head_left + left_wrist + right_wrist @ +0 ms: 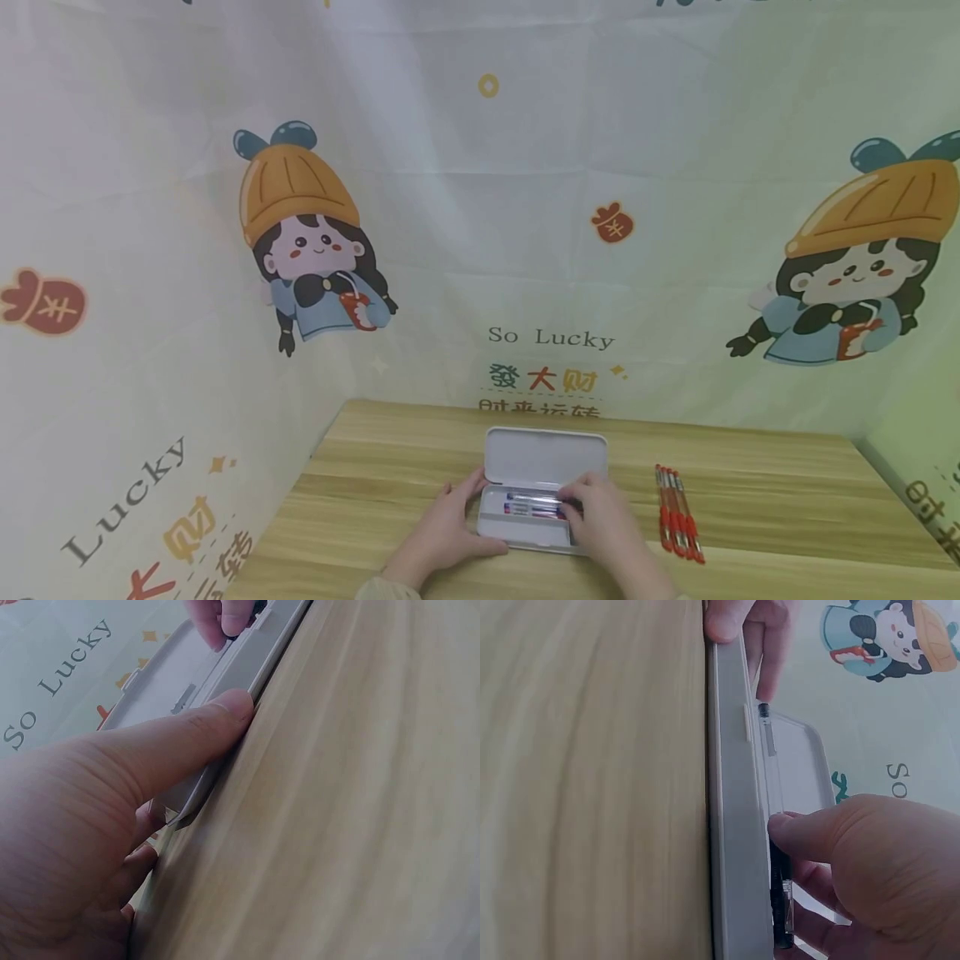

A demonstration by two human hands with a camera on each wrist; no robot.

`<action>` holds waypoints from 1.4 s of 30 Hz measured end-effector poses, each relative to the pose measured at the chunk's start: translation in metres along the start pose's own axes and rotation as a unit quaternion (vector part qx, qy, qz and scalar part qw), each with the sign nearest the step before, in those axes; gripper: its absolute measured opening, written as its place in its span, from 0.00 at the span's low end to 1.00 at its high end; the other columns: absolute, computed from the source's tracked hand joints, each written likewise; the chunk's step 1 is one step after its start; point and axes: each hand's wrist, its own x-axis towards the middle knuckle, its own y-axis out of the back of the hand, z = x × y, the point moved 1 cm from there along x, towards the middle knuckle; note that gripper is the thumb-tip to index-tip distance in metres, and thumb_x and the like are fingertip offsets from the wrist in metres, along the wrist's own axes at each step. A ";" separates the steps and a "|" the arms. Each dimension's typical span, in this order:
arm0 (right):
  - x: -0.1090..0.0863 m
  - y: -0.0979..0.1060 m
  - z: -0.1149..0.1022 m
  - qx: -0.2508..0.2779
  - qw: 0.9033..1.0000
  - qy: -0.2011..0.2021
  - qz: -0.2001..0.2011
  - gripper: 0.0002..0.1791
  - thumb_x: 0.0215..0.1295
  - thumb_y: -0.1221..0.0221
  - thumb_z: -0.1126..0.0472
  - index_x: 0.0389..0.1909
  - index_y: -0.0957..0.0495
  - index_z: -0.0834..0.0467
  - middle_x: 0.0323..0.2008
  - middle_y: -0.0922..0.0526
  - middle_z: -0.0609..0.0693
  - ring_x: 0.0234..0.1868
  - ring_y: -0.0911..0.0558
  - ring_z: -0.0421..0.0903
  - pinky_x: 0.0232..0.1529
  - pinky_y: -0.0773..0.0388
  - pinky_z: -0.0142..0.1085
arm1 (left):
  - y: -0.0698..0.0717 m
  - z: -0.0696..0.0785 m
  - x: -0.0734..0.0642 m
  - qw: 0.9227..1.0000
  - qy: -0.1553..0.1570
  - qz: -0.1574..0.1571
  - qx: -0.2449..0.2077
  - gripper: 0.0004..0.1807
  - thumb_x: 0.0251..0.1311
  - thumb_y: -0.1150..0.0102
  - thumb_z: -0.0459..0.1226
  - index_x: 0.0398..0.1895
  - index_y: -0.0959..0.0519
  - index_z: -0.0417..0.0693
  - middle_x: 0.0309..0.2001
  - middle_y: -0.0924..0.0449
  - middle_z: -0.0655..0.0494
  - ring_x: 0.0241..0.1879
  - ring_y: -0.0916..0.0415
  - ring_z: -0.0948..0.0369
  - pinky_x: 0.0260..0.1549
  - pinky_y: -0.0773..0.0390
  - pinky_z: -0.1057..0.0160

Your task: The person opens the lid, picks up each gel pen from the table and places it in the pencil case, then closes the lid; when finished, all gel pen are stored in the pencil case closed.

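A light grey pencil case (545,456) lies on the table with its hinged lid raised at the back. Around its left end my left hand (454,527) holds the case, thumb along the front rim and fingers behind the end. My right hand (606,517) reaches over the right half of the case. Between its thumb and fingers it pinches a black pen with a clear section (781,874), lying lengthwise at the case. Clear-barrelled pens (528,508) lie in the back compartment, their right ends hidden by my right hand. The front compartment shows a bare grey floor.
To the right of the case, several red-capped pens (678,515) lie side by side on the wooden table (390,450). A printed cloth (442,250) with cartoon figures hangs behind the table and along its left and right sides.
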 end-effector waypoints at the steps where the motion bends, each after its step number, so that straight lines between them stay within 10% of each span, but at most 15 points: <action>1: 0.000 -0.001 0.000 0.006 1.000 -0.002 -0.008 0.06 0.62 0.24 0.64 0.38 0.08 0.51 0.38 0.15 0.46 0.42 0.15 0.46 0.50 0.12 0.50 | 0.000 0.000 0.000 1.000 0.000 0.000 -0.001 0.71 0.43 0.11 0.58 0.89 0.42 0.50 0.80 0.25 0.54 0.83 0.48 0.22 0.80 0.47 0.18; 20: -0.002 -0.009 0.002 0.047 0.998 -0.024 -0.039 0.06 0.66 0.26 0.63 0.43 0.07 0.53 0.42 0.11 0.49 0.48 0.12 0.52 0.57 0.11 0.56 | 0.004 0.002 -0.001 1.000 -0.007 0.002 -0.002 0.71 0.43 0.11 0.58 0.89 0.41 0.49 0.80 0.25 0.52 0.82 0.47 0.20 0.79 0.46 0.17; 42: -0.015 0.040 0.053 0.046 0.992 -0.090 0.071 0.19 0.71 0.29 0.62 0.59 0.14 0.62 0.46 0.09 0.57 0.48 0.11 0.57 0.50 0.11 0.57 | 0.004 0.006 -0.003 1.000 -0.007 0.002 0.003 0.71 0.43 0.11 0.57 0.89 0.42 0.47 0.80 0.25 0.54 0.83 0.47 0.22 0.81 0.47 0.19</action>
